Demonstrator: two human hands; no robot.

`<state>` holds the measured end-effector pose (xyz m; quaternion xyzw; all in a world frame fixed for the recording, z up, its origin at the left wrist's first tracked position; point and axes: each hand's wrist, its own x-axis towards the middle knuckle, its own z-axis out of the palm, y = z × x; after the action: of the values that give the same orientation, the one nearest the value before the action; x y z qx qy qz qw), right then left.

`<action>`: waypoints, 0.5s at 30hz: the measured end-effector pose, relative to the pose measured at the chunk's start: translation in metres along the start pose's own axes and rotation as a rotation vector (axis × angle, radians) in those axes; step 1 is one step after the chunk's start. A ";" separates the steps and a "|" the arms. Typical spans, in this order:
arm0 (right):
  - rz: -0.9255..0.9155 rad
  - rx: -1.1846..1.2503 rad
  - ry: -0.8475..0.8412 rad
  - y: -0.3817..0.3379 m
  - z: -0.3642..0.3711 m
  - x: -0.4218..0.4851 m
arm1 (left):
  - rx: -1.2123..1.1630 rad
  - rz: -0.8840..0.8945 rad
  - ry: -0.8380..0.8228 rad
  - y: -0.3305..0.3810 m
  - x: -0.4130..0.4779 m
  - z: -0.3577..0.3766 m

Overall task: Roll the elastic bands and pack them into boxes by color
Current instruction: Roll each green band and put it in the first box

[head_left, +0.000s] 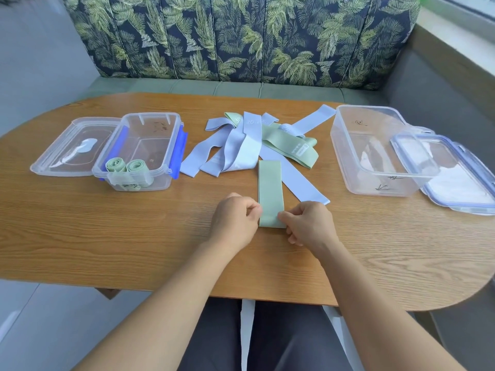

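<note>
A flat green elastic band [270,188] lies lengthwise on the wooden table [107,236] in front of me. My left hand [235,218] pinches its near left edge, and my right hand [308,223] pinches its near right edge. Behind it sits a loose heap of light blue bands [235,145] mixed with green bands [292,145]. The clear box with blue clips [142,148] at the left holds two rolled green bands [128,168]. A larger clear box [375,151] at the right has no bands in it.
A clear lid [72,148] lies left of the left box. A blue-rimmed lid [450,172] leans against the right box near the table's right edge. A leaf-patterned bench back [241,36] stands behind the table.
</note>
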<state>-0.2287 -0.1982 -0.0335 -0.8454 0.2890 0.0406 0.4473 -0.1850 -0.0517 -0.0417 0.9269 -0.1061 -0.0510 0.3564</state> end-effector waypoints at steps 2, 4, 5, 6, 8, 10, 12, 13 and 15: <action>0.005 -0.009 -0.009 -0.003 0.000 0.004 | -0.064 -0.052 0.028 0.000 -0.002 -0.003; 0.010 -0.016 -0.013 -0.005 0.000 0.006 | -0.114 -0.080 0.026 0.002 -0.005 -0.003; 0.011 -0.021 -0.011 -0.006 0.000 0.007 | -0.124 -0.082 0.012 0.004 -0.006 -0.003; 0.009 -0.028 -0.008 -0.007 0.000 0.008 | -0.129 -0.080 -0.004 0.005 -0.006 -0.001; -0.004 -0.039 -0.009 -0.007 -0.001 0.010 | -0.128 -0.088 -0.021 0.007 -0.006 0.002; -0.014 -0.037 -0.015 -0.006 -0.001 0.012 | -0.127 -0.116 -0.004 0.008 -0.004 0.004; -0.011 -0.030 -0.026 -0.004 -0.003 0.013 | -0.119 -0.141 0.014 0.009 -0.002 0.006; -0.010 -0.033 -0.030 -0.004 -0.003 0.013 | -0.115 -0.150 0.014 0.010 -0.001 0.007; -0.003 -0.047 -0.035 -0.004 -0.003 0.013 | -0.108 -0.161 0.006 0.012 0.001 0.007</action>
<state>-0.2162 -0.2047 -0.0331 -0.8551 0.2791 0.0615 0.4326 -0.1874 -0.0648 -0.0392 0.9119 -0.0274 -0.0825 0.4011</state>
